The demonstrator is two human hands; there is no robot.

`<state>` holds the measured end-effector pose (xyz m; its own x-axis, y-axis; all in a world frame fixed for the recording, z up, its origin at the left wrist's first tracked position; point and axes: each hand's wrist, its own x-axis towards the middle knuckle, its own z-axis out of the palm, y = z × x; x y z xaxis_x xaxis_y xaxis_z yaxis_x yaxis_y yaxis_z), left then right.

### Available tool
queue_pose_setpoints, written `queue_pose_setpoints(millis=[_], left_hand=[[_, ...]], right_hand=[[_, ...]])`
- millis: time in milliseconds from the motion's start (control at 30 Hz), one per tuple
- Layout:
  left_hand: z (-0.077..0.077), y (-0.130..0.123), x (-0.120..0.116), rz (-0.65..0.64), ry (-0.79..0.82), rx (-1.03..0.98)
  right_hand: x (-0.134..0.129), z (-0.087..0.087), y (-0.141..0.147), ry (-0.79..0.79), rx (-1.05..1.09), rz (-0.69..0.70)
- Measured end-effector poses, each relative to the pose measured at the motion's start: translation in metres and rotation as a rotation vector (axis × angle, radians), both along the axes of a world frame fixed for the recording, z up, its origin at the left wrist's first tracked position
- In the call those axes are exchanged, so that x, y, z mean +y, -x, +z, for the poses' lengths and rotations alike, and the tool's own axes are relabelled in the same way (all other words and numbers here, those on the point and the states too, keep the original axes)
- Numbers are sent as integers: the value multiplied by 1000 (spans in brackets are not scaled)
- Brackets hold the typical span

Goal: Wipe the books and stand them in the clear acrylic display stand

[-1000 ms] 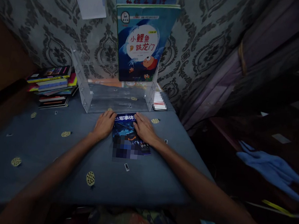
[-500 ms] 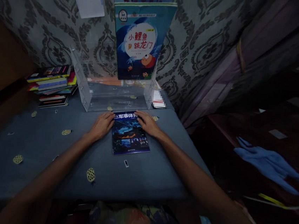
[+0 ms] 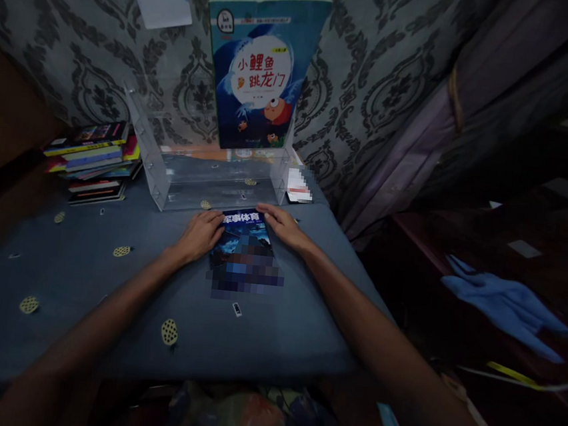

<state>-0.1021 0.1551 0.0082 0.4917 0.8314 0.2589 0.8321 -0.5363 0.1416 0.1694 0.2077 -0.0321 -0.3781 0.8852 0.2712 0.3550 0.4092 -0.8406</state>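
Observation:
A dark blue book with white characters across its top lies flat on the table, its lower part blurred by pixelation. My left hand rests at its upper left edge, with the fingertips over the cover's border. At the upper right corner lies my right hand, fingers stretched forward along the edge. Both hands are open and lie low, touching the book without wrapping round it. Just beyond them stands a clear acrylic rack, which holds an upright blue fish picture book with another book behind it.
A blue tablecloth with pineapple prints covers the table. Several books are stacked at the back left. A partly pixelated white item lies right of the rack. Past the table's right edge are a curtain and a blue cloth.
The view has shifted slightly. My left hand reaches a little further over the book's left edge, and my right hand sits nearer its right border, uncovering more of the title.

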Motion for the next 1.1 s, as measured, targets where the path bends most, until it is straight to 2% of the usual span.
queue_pose_setpoints(millis=[333, 533, 733, 1100], left_hand=[[3, -43, 15, -203, 48, 21], [3, -57, 9, -336, 78, 33], [6, -60, -5, -436, 103, 83], [10, -67, -22, -418, 91, 73]], right_hand=[[0, 0, 1, -40, -26, 2], [-1, -1, 1, -58, -50, 6], [0, -3, 1, -108, -65, 6], [-8, -3, 4, -184, -162, -34]])
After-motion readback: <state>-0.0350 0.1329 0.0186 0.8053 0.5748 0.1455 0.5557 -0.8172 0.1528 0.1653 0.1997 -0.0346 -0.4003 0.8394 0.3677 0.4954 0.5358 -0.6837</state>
